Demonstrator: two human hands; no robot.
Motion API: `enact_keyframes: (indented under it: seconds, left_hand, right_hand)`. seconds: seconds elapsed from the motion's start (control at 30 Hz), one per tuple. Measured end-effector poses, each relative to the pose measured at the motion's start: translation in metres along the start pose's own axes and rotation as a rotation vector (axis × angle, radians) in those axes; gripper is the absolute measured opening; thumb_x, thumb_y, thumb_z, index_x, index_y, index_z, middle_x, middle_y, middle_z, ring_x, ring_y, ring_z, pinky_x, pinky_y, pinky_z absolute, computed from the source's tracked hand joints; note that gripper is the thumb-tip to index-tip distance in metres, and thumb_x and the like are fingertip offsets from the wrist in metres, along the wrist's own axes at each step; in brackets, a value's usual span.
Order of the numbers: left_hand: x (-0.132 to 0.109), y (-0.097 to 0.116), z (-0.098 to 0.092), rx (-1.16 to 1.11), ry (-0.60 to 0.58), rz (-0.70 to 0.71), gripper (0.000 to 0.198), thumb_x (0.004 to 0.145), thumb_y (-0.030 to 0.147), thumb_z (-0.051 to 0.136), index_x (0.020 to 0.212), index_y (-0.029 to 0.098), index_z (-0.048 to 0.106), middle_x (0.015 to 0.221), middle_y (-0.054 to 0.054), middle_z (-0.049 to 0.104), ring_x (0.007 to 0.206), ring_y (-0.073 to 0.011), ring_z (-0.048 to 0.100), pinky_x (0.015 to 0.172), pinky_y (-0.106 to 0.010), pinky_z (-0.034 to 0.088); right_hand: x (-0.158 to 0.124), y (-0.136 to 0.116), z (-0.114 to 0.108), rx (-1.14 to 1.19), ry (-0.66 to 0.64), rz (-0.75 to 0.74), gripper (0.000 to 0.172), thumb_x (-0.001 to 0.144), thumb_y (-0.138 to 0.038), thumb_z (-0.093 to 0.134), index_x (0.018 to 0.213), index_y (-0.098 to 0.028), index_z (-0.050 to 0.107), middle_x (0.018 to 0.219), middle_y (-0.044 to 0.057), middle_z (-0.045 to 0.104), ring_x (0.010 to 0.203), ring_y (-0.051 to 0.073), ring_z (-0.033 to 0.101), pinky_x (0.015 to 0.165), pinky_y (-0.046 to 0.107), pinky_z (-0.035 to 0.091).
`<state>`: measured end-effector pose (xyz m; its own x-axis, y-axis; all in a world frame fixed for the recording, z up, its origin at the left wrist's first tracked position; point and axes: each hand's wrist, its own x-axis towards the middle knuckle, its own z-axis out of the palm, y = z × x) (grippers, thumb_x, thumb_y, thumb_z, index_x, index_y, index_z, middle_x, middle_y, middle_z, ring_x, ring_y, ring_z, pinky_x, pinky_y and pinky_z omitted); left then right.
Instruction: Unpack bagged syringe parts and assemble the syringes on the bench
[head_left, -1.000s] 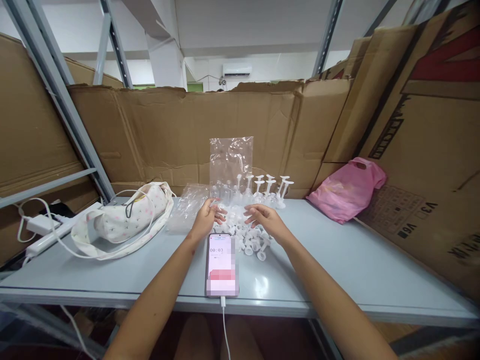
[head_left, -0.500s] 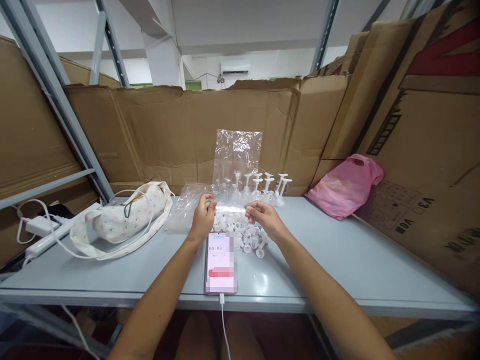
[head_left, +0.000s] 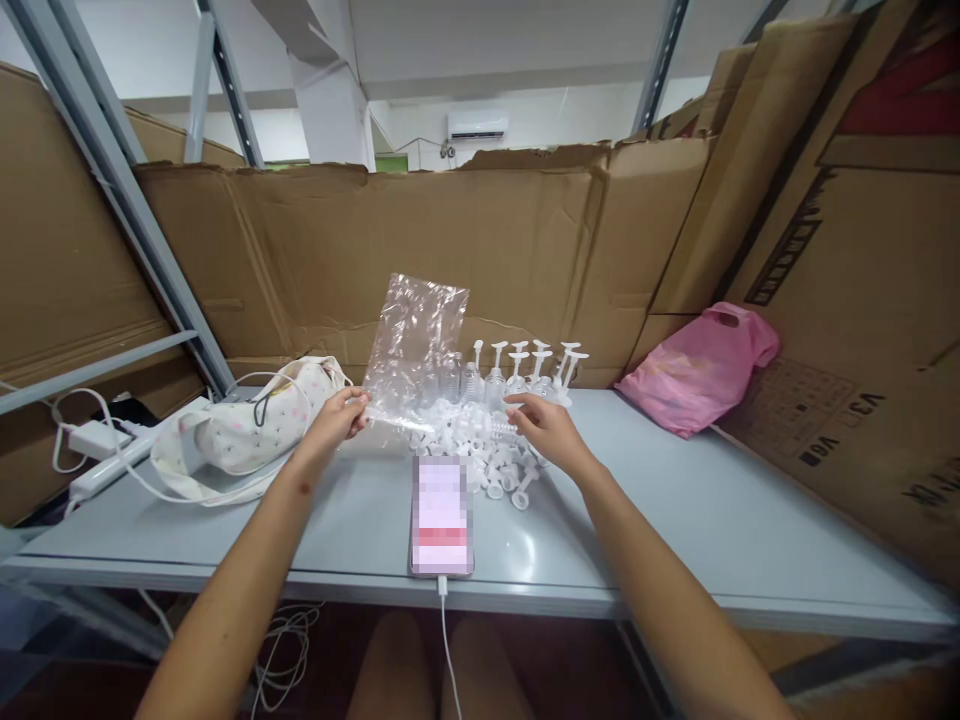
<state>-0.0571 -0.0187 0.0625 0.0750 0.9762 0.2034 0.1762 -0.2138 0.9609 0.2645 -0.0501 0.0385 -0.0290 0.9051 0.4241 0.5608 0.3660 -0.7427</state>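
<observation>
My left hand [head_left: 346,416] is closed on the lower left corner of a clear plastic bag [head_left: 420,330], which stands up and slants to the right. My right hand [head_left: 546,428] is open, fingers slightly curled and apart from the bag. Its fingertips are beside the small clear bottles [head_left: 494,386]; contact with one is hard to make out. Below and between the hands lies a heap of white plastic pump tops [head_left: 487,462]. Several bottles with white pump tops [head_left: 540,352] stand behind the right hand.
A phone [head_left: 441,515] with a charging cable lies at the table's front. To the left are a patterned cloth bag [head_left: 255,425] and a white power strip [head_left: 124,465]. A pink plastic bag [head_left: 701,370] sits at the right, against a cardboard box [head_left: 855,330]. Cardboard [head_left: 420,230] walls the back.
My left hand has moved left, carrying the bag's edge with it, so the bag has shifted left and tilted. My right hand has let go of the bag and opened.
</observation>
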Motion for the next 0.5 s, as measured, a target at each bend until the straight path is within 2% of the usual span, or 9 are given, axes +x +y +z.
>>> enact_keyframes:
  seconds: [0.1,0.2,0.27,0.33,0.4,0.5]
  left_hand:
    - [-0.001,-0.017,-0.028,0.102,0.039,-0.127,0.034,0.066,0.045,0.058,0.084,0.018,0.046,0.046,0.007,0.046,0.035,-0.0046,0.031,0.038,-0.016,0.018]
    - [0.000,-0.035,-0.042,0.218,0.060,-0.205,0.036,0.065,0.048,0.057,0.082,0.019,0.045,0.048,0.005,0.051,0.036,-0.0064,0.035,0.038,-0.017,0.021]
    - [0.001,-0.043,-0.045,0.311,0.115,-0.199,0.035,0.068,0.049,0.054,0.084,0.019,0.045,0.049,0.005,0.052,0.037,-0.0081,0.039,0.040,-0.018,0.024]
    - [0.002,-0.048,-0.045,0.436,0.154,-0.164,0.033,0.072,0.048,0.050,0.087,0.019,0.047,0.052,0.003,0.054,0.040,-0.0103,0.043,0.043,-0.020,0.029]
    - [0.005,-0.048,-0.043,0.599,0.147,-0.137,0.034,0.076,0.047,0.045,0.093,0.018,0.050,0.056,0.001,0.058,0.048,-0.0139,0.051,0.049,-0.023,0.035]
    - [0.012,-0.045,-0.041,0.869,0.078,-0.129,0.037,0.080,0.042,0.042,0.101,0.016,0.055,0.073,-0.006,0.066,0.071,-0.0207,0.061,0.063,-0.027,0.041]
  right_hand:
    - [-0.001,0.002,0.003,-0.296,-0.009,-0.056,0.029,0.083,-0.036,0.049,0.104,-0.021,0.061,0.080,0.003,0.067,0.069,0.017,0.060,0.063,0.031,0.044]
    - [-0.003,0.004,0.008,-0.469,-0.042,-0.087,0.032,0.082,-0.034,0.052,0.110,-0.020,0.060,0.097,0.006,0.067,0.086,0.022,0.059,0.071,0.032,0.044]
    - [-0.004,0.006,0.012,-0.555,-0.055,-0.111,0.037,0.081,-0.033,0.055,0.115,-0.018,0.058,0.105,0.008,0.065,0.098,0.025,0.056,0.077,0.034,0.044]
    - [-0.004,0.008,0.015,-0.633,-0.070,-0.129,0.042,0.081,-0.032,0.056,0.120,-0.017,0.056,0.109,0.009,0.064,0.102,0.026,0.054,0.079,0.035,0.043]
    - [-0.003,0.010,0.017,-0.706,-0.081,-0.149,0.045,0.081,-0.032,0.056,0.122,-0.015,0.054,0.111,0.010,0.064,0.101,0.027,0.053,0.080,0.035,0.043]
    - [-0.002,0.012,0.019,-0.792,-0.084,-0.171,0.048,0.081,-0.033,0.057,0.124,-0.013,0.053,0.111,0.010,0.064,0.098,0.028,0.052,0.082,0.036,0.041]
